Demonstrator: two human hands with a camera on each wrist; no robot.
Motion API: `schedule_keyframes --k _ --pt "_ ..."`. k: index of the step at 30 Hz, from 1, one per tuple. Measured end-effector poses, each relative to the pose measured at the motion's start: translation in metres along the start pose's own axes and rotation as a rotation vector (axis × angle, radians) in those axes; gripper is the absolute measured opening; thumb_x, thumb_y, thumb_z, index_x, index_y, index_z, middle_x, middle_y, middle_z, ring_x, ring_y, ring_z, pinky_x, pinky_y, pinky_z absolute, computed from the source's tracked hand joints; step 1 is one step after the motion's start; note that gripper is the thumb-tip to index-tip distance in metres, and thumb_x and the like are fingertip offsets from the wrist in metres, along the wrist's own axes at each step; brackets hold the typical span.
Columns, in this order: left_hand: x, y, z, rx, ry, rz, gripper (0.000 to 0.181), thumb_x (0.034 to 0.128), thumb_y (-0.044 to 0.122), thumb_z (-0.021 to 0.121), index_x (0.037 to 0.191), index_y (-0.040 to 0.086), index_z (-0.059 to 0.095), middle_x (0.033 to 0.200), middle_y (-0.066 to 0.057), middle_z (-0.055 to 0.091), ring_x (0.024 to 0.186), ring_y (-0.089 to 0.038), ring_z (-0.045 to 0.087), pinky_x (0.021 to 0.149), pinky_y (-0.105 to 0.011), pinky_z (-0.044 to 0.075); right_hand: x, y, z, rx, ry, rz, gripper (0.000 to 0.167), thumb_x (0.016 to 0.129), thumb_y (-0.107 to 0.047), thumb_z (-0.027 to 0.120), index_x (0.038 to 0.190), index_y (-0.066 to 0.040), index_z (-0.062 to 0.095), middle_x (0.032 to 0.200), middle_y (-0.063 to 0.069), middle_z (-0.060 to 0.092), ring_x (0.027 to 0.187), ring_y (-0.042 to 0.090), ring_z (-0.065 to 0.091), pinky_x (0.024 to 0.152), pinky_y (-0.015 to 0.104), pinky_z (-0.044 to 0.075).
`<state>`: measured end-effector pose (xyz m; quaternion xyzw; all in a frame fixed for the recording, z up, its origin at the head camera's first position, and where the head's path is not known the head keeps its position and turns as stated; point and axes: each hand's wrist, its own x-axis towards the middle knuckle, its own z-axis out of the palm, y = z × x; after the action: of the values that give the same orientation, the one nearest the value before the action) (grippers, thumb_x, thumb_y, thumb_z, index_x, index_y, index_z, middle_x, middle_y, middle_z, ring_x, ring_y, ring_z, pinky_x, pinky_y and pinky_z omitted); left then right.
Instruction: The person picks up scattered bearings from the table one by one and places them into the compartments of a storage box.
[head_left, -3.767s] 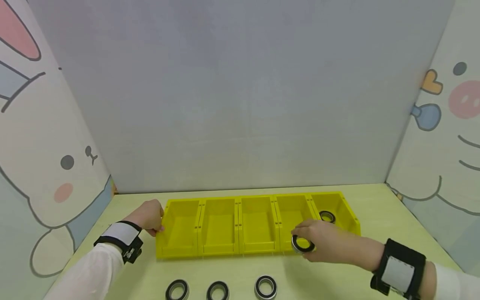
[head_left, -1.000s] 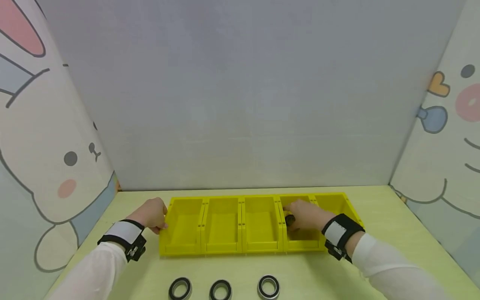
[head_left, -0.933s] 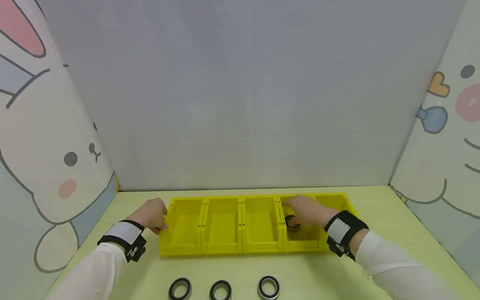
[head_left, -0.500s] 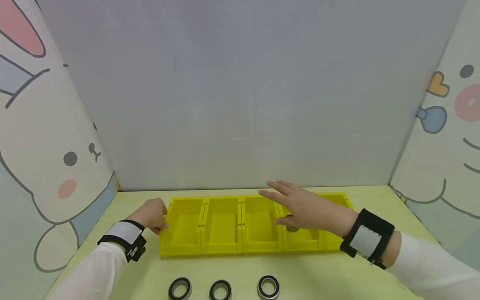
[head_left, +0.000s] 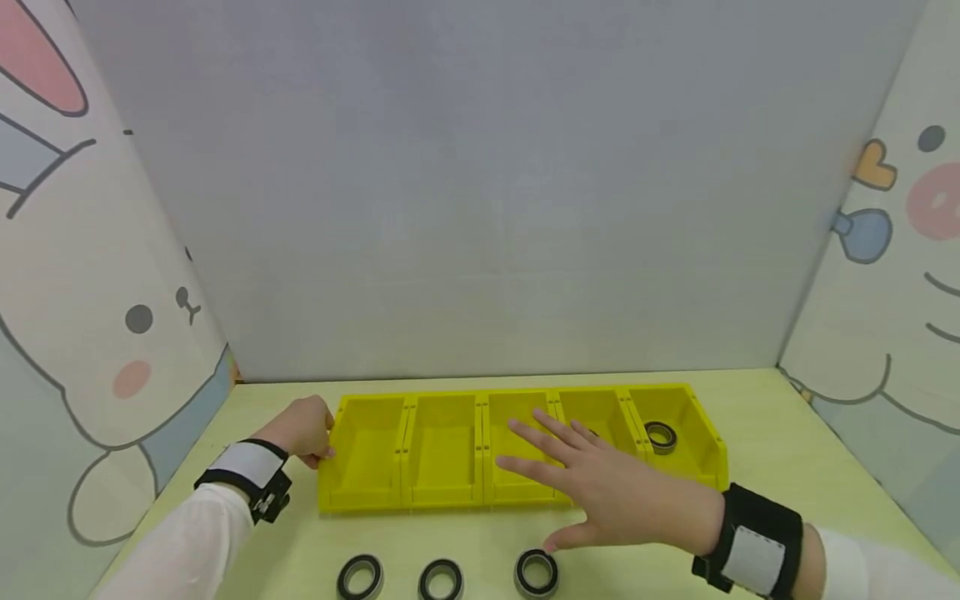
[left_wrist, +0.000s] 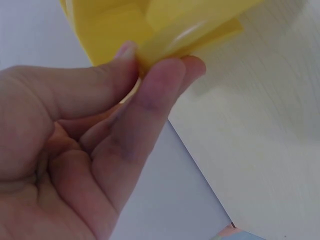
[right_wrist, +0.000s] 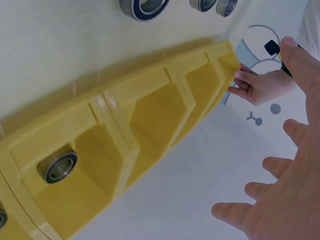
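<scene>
A yellow bin row [head_left: 442, 507] with several compartments stands on the table. My left hand [head_left: 302, 429] pinches its left end wall between thumb and fingers; in the left wrist view the left hand [left_wrist: 100, 125] grips the yellow rim. My right hand [head_left: 600, 487], fingers spread and holding nothing, hovers over the bin's front edge. One bearing [head_left: 661, 437] lies in the rightmost compartment. Another bearing [right_wrist: 61, 165], in the compartment beside it, is mostly hidden by the right hand in the head view. The right hand [right_wrist: 280, 180] is also open in the right wrist view.
Three black-and-silver bearings lie on the table before the bin: a left one [head_left: 360, 577], a middle one [head_left: 440, 579] and a right one [head_left: 536, 573], close below the right thumb. A grey wall [head_left: 487, 208] rises behind, with cartoon-printed panels at both sides.
My right hand put its bearing into the second compartment from the right, let go, and came back toward the front with fingers spread. The left hand keeps its grip on the bin.
</scene>
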<state>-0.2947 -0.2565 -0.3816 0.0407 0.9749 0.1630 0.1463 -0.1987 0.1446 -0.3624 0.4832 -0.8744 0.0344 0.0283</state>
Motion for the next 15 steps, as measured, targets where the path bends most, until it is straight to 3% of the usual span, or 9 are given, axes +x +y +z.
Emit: schedule_keyframes --k 8,15 --pt "-0.003 0.004 -0.002 0.013 -0.006 -0.003 0.020 0.0793 -0.002 0.072 0.096 -0.010 0.065 0.077 -0.011 0.061 0.053 -0.014 0.064 0.054 -0.025 0.056 -0.011 -0.006 0.041 0.114 -0.023 -0.032 0.089 0.080 -0.060 0.062 0.151 -0.031 0.016 0.159 0.003 0.000 0.143 0.039 0.010 0.104 0.063 0.031" --pt "-0.004 0.004 -0.003 -0.003 -0.007 -0.019 0.036 0.0784 -0.002 0.072 0.110 -0.016 0.060 0.086 -0.017 0.063 0.055 -0.015 0.065 0.054 -0.026 0.057 -0.015 -0.005 0.074 0.222 -0.098 -0.029 0.079 0.085 -0.062 0.051 0.150 -0.032 0.018 0.159 0.006 0.006 0.143 0.040 0.011 0.099 0.067 0.034"
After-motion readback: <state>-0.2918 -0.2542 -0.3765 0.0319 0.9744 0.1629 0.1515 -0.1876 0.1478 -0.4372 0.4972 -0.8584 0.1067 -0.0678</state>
